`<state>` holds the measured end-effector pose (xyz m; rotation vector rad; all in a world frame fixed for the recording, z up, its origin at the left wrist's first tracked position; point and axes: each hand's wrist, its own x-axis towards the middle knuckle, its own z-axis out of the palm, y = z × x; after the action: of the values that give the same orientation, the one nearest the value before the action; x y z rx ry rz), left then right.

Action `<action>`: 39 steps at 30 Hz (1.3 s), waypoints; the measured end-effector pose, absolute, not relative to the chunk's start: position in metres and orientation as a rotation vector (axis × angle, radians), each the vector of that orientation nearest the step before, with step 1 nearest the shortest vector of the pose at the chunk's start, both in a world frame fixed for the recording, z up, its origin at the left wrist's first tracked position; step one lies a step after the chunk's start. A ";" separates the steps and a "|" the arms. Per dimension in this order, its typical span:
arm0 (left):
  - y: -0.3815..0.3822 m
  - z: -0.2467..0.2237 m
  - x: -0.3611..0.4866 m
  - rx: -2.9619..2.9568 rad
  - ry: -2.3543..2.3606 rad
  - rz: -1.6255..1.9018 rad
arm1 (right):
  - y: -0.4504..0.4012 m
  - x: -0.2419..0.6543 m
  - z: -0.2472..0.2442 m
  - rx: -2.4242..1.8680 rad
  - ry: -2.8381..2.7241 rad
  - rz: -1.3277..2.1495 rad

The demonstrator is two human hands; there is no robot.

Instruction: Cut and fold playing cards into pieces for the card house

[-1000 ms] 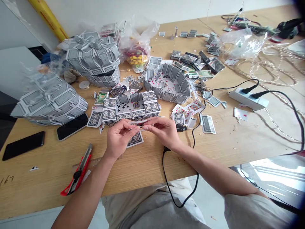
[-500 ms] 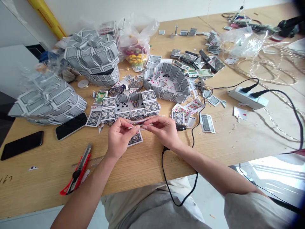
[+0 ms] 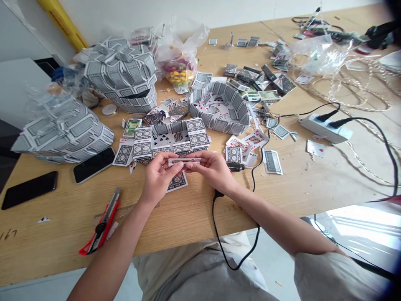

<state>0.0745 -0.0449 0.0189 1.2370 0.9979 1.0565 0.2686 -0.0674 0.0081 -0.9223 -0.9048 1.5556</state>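
me, pinching a playing card (image 3: 184,161) | left hand (image 3: 159,177) and right hand (image 3: 213,168) clamped on its ends | white face, red marks, seen nearly edge-on | held over the table (image 3: 46,242), just before the card box (image 3: 171,140)

the one camera rides on the person's head, tipped forward and down over the wooden table (image 3: 282,196). from up there the left hand (image 3: 159,179) and right hand (image 3: 213,169) sit close, just below centre, while the white wall (image 3: 140,12) stays far off along the top edge.
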 end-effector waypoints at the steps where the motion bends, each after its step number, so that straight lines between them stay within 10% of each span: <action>1: -0.044 0.019 0.075 1.265 1.000 1.026 | -0.067 0.269 0.008 -0.923 -0.895 1.551; 39: -0.047 0.013 0.075 1.304 1.132 1.000 | -0.069 0.266 0.015 -1.002 -0.972 1.573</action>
<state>0.0754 -0.0470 0.0134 1.3038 1.1324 0.9995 0.2665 -0.0687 0.0149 -1.0020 -0.9722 1.5727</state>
